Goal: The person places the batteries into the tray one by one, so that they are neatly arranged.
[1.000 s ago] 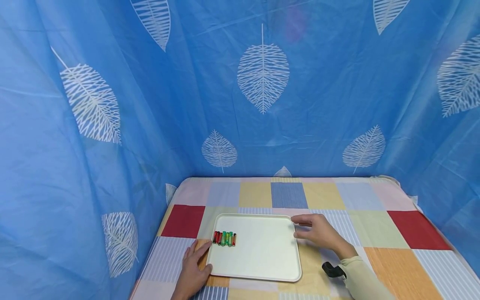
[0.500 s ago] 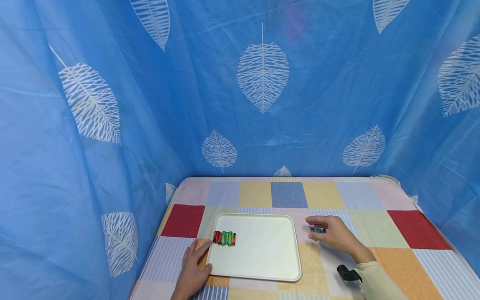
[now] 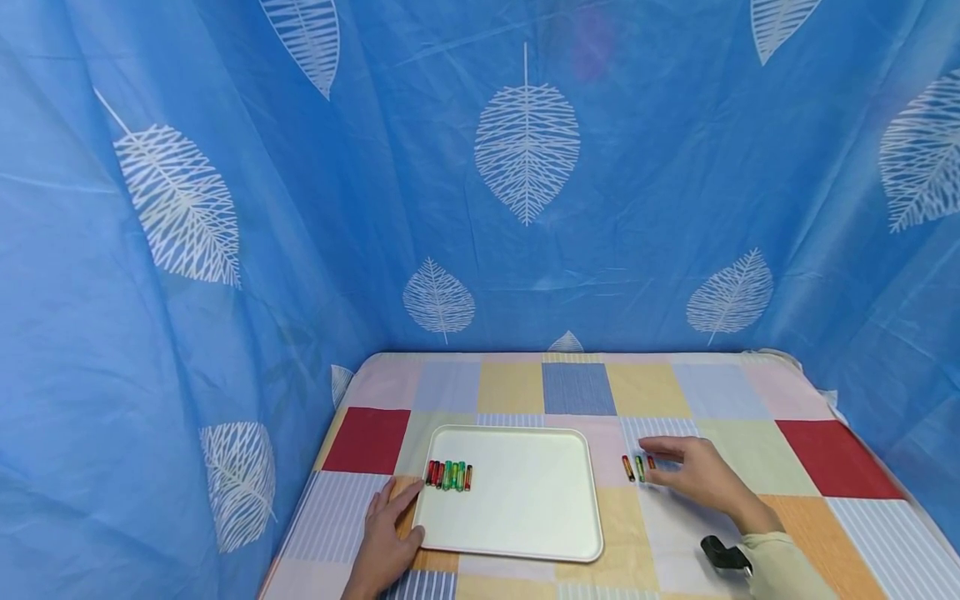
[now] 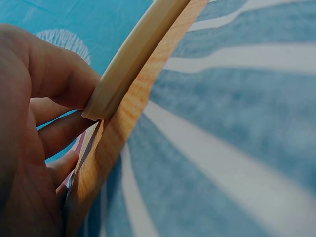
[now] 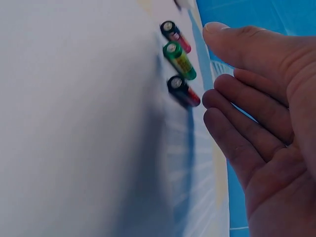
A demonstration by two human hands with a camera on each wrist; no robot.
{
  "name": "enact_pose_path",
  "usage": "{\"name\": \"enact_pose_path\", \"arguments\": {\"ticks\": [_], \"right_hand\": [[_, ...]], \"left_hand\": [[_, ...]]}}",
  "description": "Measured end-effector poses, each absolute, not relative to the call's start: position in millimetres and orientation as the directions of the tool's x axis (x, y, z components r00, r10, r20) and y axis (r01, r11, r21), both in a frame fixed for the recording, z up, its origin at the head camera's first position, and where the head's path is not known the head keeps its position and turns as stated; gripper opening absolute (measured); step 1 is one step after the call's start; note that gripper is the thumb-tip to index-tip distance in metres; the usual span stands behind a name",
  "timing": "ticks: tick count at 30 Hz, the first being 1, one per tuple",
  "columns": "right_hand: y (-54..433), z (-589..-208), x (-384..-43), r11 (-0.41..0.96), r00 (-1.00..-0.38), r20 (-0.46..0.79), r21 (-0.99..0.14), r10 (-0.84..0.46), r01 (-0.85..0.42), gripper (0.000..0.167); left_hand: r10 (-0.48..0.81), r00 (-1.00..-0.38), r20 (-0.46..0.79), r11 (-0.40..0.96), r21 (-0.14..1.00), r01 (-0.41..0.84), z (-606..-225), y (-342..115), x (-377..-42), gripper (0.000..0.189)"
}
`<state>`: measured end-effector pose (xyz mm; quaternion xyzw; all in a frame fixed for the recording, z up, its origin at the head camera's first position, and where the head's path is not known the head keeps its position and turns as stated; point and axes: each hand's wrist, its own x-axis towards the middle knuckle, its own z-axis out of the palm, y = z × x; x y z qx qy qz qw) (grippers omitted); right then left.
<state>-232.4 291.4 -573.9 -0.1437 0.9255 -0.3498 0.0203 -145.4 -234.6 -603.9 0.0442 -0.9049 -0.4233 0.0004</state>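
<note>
A cream tray (image 3: 525, 517) lies on the patchwork cloth. Several red and green batteries (image 3: 450, 476) stand side by side near its left edge. My left hand (image 3: 386, 537) rests against that edge; in the left wrist view its thumb and fingers touch the tray rim (image 4: 123, 64). To the right of the tray, three more batteries lie on the cloth: a green one (image 5: 180, 60) between two black-and-red ones, the left of them (image 3: 628, 468) nearest the tray. Over the rightmost battery (image 5: 183, 92) hovers my right hand (image 3: 701, 475), fingers loosely extended, holding nothing.
A patchwork tablecloth (image 3: 577, 392) covers the table. Blue curtains (image 3: 637, 208) with white leaf prints hang behind it and at both sides. A black wrist mount (image 3: 723, 552) sticks out beside the right sleeve (image 3: 787, 571).
My right hand has moved rightward from the tray's right edge, and the three batteries there have come into sight. The left hand, the tray and the batteries on it have stayed put.
</note>
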Motion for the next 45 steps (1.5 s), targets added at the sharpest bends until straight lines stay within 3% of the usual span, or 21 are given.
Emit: {"name": "enact_pose_path", "arguments": {"ticks": [45], "right_hand": [[295,-586,-223,0.781,-0.962,0.129,-0.562,-0.242,-0.272,0.043]], "left_hand": [[-0.095,-0.994,-0.060,0.647,0.755,-0.107,-601,-234,-145,0.071]]}}
